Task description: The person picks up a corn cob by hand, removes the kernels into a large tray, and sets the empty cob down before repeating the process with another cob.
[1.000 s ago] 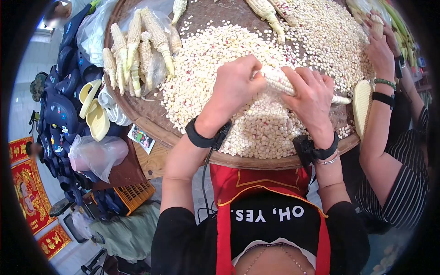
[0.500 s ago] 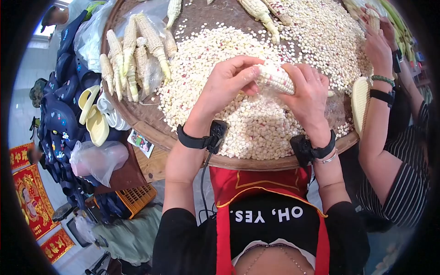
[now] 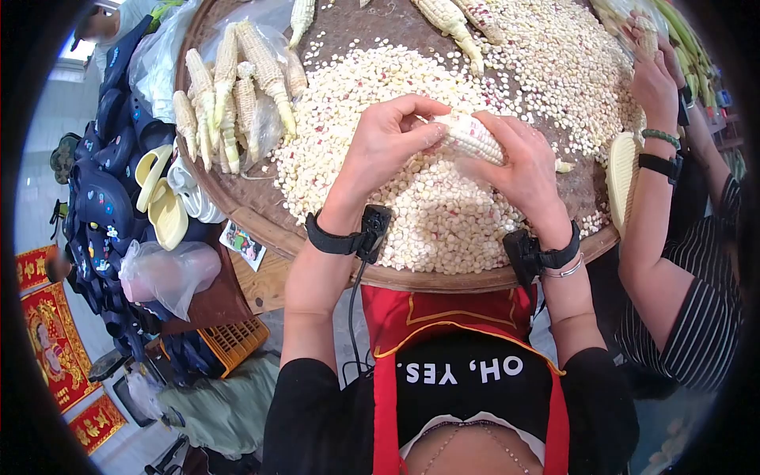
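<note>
At the far left of the frame, dark sandals and a pair of yellow slippers (image 3: 162,202) are hanging beside the work area, and a knotted plastic bag (image 3: 168,271) is lying just below them. Moving right, a bundle of stripped corn cobs (image 3: 229,95) is resting on clear plastic at the upper left of the round woven tray (image 3: 261,218), probably set aside there to keep bare cobs out of the loose grain. The pile of white corn kernels (image 3: 443,198) is spreading over the tray's middle (a few reddish ones are mixed in).

Above that pile, the left hand (image 3: 385,146) is curling around the near end of a white corn cob (image 3: 469,136), thumb and fingertips pinching it. The right hand (image 3: 518,170) is gripping the cob's other half from above, fingers wrapped over it, so the cob is lying between the two hands, slanting down toward the right. Holding it low over the heap is likely letting loosened kernels drop straight onto the pile.

At the right edge, another person's hand (image 3: 653,75) is working a cob of its own over the tray's far rim.
</note>
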`<state>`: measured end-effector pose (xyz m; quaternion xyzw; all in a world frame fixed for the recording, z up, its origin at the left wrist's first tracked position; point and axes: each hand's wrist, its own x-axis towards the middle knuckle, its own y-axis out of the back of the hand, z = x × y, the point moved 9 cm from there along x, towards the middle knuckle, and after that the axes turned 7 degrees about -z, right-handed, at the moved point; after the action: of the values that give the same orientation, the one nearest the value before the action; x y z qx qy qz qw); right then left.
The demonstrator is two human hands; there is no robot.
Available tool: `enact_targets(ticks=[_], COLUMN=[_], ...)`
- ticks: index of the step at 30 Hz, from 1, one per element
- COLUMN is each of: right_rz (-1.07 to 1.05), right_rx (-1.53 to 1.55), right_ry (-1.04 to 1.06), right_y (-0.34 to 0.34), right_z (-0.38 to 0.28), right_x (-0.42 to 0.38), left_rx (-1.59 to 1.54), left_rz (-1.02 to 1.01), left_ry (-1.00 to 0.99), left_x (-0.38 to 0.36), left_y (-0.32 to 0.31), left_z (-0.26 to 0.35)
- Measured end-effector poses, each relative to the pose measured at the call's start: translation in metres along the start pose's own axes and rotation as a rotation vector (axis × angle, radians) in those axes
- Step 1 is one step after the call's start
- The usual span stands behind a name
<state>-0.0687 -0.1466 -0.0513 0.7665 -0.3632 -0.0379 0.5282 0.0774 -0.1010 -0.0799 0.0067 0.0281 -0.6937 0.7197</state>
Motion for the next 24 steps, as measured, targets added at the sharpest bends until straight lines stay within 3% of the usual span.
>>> enact_targets(ticks=[5,8,13,24], right_rz=[0.01,0.016,0.005,0.006], right_rx=[0.057,0.03,0.014,-0.184], right_ry=[0.052,0.082,0.057,0.12], right_y=[0.001,-0.001,0.0,0.006], right_z=[-0.005,-0.01,-0.009,-0.016], right_x=[0.0,0.0,0.0,-0.003], left_rx=[-0.01,0.163,-0.028,-0.019], left_rz=[-0.025,-0.015,-0.021,-0.145], left_ry=[-0.014,-0.022,0.015,0.12], left_x=[-0.002,-0.003,-0.001,0.001], left_y=[0.001,0.006,0.007,-0.001], left_z=[0.002,0.004,-0.002,-0.013])
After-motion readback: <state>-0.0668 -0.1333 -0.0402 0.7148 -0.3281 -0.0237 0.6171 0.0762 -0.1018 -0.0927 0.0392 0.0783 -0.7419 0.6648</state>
